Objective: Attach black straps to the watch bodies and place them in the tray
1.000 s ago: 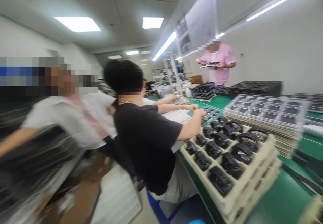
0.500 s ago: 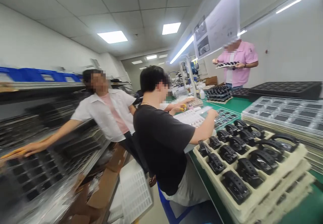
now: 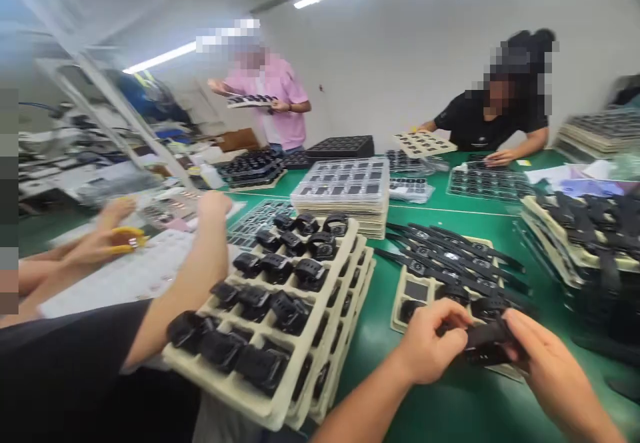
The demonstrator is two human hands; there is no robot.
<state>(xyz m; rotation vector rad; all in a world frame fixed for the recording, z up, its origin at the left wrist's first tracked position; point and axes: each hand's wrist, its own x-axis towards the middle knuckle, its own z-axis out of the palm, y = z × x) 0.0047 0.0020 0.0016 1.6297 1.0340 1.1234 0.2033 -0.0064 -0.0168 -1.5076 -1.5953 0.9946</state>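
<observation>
"What are the fingers doing?"

"On the left hand [image 3: 427, 343], thumb and fingers are bent together, pinching one end of a black banded piece [image 3: 483, 334]. The right hand [image 3: 545, 350] grips the other end, its fingers close against it, though its thumb is hard to make out."

"And where is that piece?"

"Between the two hands, over the near edge of a cream tray [image 3: 399, 303]. I can't tell whether it touches the tray."

"What's on the tray?"

"Long black straps [image 3: 447, 253] lie across its far part, some reaching past its sides. One dark square compartment shows at the left."

"All on the green counter [image 3: 375, 343]?"

"Yes. Just left stands a stack of cream trays [image 3: 225, 392], the top one filled with black banded watches [image 3: 275, 268]. Behind that is a pile with a clear cover [image 3: 343, 180]. To the right, more straps [image 3: 590, 223] are heaped on another stack."

"Anyone near?"

"A co-worker's bare forearm [image 3: 203, 263] beside the left stack. Farther off, a person in pink [image 3: 290, 100] holds up a loaded tray [image 3: 250, 101]; across the counter, a person in black [image 3: 493, 126] has a hand by a tilted tray [image 3: 425, 143]."
</observation>
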